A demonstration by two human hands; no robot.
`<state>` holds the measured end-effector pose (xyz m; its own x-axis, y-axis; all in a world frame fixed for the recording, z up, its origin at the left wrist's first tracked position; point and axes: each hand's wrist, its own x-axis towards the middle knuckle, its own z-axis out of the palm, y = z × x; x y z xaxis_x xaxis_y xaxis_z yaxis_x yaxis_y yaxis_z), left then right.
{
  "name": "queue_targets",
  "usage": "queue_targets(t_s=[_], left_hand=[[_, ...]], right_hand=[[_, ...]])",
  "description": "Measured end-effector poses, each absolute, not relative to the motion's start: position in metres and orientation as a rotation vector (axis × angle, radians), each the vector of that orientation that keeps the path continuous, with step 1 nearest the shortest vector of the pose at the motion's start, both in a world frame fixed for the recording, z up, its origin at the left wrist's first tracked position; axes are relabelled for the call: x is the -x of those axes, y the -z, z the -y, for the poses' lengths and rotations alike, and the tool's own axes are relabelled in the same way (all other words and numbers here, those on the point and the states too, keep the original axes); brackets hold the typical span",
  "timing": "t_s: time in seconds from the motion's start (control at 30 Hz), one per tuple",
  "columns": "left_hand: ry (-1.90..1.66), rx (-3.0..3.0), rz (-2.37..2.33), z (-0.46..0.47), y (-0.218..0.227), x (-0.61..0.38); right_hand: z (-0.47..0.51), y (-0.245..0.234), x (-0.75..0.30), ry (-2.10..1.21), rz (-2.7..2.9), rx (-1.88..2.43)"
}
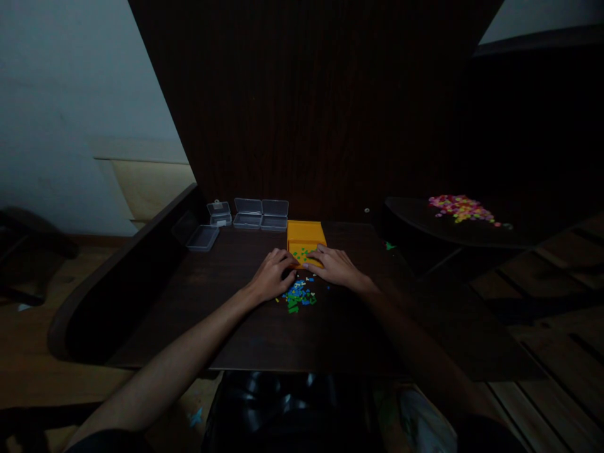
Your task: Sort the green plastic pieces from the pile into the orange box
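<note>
Two hands, left hand and right hand, fingertips on one orange tray, grip impossible to tell, one scatter of green and blue pieces between the wrists, four clear plastic boxes beyond the left hand

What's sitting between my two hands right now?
Head view: the orange tray, dotted with green bits, lies between left hand and right hand; a green-blue pile sits just nearer.
</note>
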<state>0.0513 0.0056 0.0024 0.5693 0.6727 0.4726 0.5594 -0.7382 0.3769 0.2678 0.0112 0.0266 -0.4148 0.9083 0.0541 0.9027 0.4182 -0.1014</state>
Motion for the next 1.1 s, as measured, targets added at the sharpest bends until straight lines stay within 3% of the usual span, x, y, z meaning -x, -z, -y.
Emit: queue_targets(t_s=[0.2,0.53,0.77,1.1], left_hand=[[-0.914,-2.602,-1.007,-0.005,-0.004,-0.051],[-0.694,-2.607,-0.640,0.009,-0.014,-0.053],[-0.601,-2.626,-0.551,0.010,-0.012,-0.053],[-0.576,-2.594,-0.596,0.010,-0.012,-0.054]], right_hand=[[-0.012,-0.031,-0.279,-0.116,2.441,1.490],[0.011,-0.030,-0.294,-0.847,2.555,0.973],[0.019,-0.027,-0.291,-0.954,2.597,0.835],[0.021,-0.022,-0.289,-0.863,2.600,0.877]])
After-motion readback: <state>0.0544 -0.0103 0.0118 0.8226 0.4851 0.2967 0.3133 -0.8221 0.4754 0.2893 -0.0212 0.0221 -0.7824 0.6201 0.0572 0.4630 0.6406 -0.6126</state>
